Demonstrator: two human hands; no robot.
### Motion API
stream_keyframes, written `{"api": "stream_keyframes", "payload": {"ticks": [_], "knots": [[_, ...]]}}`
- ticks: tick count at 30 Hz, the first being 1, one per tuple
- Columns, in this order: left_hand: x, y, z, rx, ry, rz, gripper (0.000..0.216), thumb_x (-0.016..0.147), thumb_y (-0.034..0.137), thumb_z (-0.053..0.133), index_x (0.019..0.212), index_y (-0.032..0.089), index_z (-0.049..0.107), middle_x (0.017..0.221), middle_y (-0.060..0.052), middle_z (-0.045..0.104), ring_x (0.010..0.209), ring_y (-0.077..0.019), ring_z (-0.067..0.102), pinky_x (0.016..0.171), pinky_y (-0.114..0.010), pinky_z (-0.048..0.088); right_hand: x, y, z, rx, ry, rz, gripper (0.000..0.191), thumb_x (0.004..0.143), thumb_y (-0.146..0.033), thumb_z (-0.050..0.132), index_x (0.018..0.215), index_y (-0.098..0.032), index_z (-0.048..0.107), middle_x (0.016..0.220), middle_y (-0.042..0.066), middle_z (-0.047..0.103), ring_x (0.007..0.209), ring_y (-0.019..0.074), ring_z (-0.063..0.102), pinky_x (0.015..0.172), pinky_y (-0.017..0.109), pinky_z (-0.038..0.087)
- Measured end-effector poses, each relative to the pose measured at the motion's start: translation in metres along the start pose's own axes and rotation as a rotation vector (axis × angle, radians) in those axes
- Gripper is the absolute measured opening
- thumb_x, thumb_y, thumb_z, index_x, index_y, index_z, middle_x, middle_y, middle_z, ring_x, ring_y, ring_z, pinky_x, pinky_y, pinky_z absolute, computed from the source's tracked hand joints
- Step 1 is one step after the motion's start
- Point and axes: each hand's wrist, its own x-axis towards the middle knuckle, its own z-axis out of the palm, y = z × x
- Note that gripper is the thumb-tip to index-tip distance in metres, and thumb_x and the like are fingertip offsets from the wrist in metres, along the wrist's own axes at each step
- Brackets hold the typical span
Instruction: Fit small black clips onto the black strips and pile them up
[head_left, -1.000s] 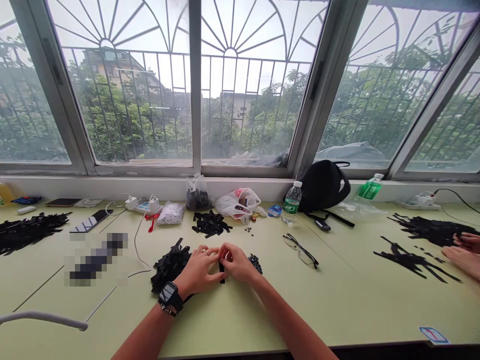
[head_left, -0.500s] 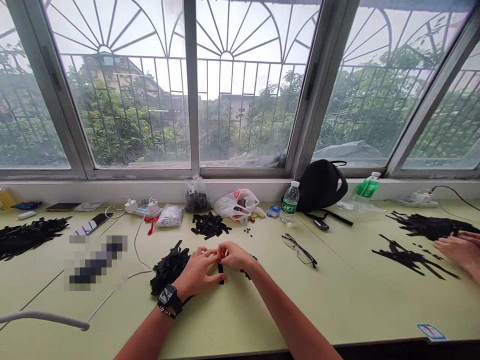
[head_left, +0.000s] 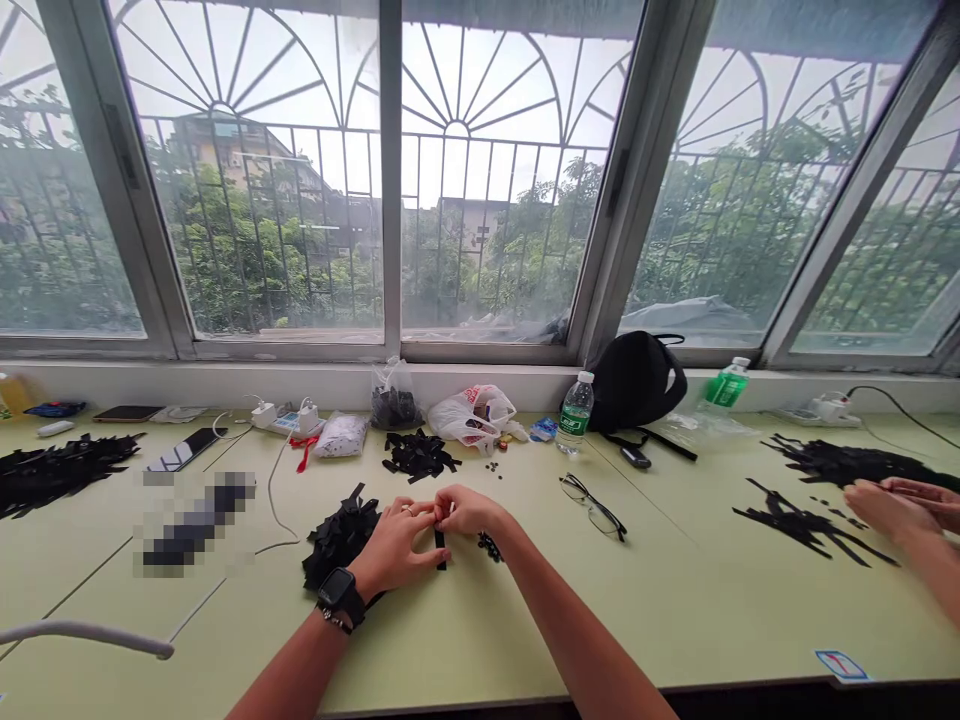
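Head camera on the action, and there it was: the left hand [head_left: 396,545] and the right hand [head_left: 466,510] were drawn together at the middle of the pale green table [head_left: 660,625], fingertips meeting in a tight pinch. Their fingers [head_left: 459,507] were closed on the top of a narrow black strip [head_left: 440,552], which dropped straight down between the palms toward the tabletop, held there, it seemed, so both hands could steady it. A heap of black strips [head_left: 341,537] sat just beside the left hand, right under the wrist with the black smartwatch [head_left: 337,590], close enough for an easy reach. Just off the right hand lay a small cluster of black pieces [head_left: 489,547], too small to make out, again kept tight to the working spot. Further up, a second black pile [head_left: 418,453] waited near the window ledge, beside a white plastic bag [head_left: 469,415] and a few tiny dark bits. Glasses [head_left: 592,507] were parked well off to the right, out of the way of the hands. Over at the far right, another person's hands [head_left: 892,505] worked separately at their own spread of black strips [head_left: 806,527], fingers extended and close together, well apart from this pinch.
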Motion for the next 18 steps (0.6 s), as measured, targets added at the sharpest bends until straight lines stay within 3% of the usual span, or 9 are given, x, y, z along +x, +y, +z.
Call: {"api": "stream_keyframes", "payload": {"ticks": [11,18], "knots": [[0.001,-0.003,0.003,-0.011,0.065,0.002,0.031,0.087,0.040,0.072,0.118,0.037,0.073,0.130,-0.001,0.069,0.119,-0.0288,0.056,0.104,-0.046,0.046,-0.017,0.003,0.013,0.058,0.142,-0.143,0.011,0.069,-0.011,0.061,0.077,-0.018,0.057,0.073,-0.003,0.060,0.068,0.0122,0.054,0.062,0.021,0.040],[0.005,-0.006,0.004,-0.043,0.139,-0.058,0.023,0.088,0.022,0.061,0.105,0.027,0.075,0.105,-0.005,0.073,0.100,-0.0260,0.065,0.091,-0.040,0.052,-0.017,0.005,0.017,0.066,0.191,-0.182,0.007,0.075,-0.014,0.062,0.082,-0.017,0.063,0.079,-0.001,0.064,0.074,0.0141,0.057,0.065,0.022,0.041]]}}
